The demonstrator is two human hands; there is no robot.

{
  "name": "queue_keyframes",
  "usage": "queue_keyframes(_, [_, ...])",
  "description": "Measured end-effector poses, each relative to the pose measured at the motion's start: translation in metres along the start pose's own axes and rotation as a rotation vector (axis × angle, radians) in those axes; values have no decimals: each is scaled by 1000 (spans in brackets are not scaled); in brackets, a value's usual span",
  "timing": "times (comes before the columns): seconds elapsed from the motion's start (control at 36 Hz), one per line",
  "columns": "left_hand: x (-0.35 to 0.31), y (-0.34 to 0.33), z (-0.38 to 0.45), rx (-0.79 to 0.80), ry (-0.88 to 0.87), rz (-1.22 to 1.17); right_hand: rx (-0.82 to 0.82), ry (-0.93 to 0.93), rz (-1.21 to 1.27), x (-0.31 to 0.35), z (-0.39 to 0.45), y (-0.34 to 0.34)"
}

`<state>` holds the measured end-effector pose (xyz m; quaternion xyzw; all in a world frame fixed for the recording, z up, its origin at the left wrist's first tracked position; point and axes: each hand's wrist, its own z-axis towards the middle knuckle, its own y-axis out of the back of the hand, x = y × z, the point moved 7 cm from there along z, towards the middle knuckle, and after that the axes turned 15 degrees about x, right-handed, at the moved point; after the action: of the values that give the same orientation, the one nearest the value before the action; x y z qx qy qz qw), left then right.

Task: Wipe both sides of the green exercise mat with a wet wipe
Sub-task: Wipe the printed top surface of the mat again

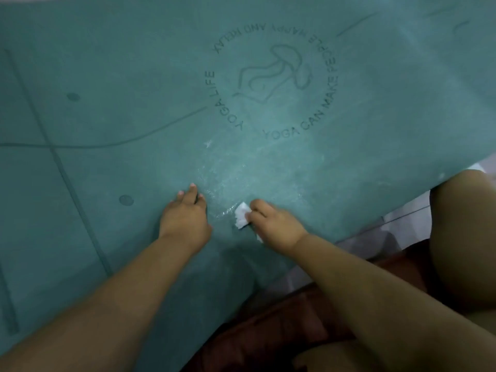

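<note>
The green exercise mat [112, 76] lay flat, filling most of the view, glistening wet below its printed circle [271, 87]. Below that circle, the left hand [185, 216] pressed flat, fingers spread, empty. Just right, the right hand [276, 224] pinched a crumpled white wet wipe [241, 218] against the mat.

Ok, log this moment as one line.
right hand: pressing wet wipe on green mat | left hand: flat on mat | wet sheen below logo
</note>
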<state>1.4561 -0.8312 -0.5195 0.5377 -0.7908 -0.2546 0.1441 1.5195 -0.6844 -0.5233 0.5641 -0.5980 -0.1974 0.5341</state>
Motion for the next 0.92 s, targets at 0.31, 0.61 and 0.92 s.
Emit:
queue_keyframes(0.31, [-76, -53, -22, 93, -30, -9, -67, -792, 281, -100, -58, 30])
queue_keyframes(0.61, [-95, -74, -25, 60, -106, 147, -59, -615, 294, -102, -51, 36])
queue_keyframes(0.92, [-81, -60, -18, 87, -101, 168, -47, -610, 294, -93, -42, 42])
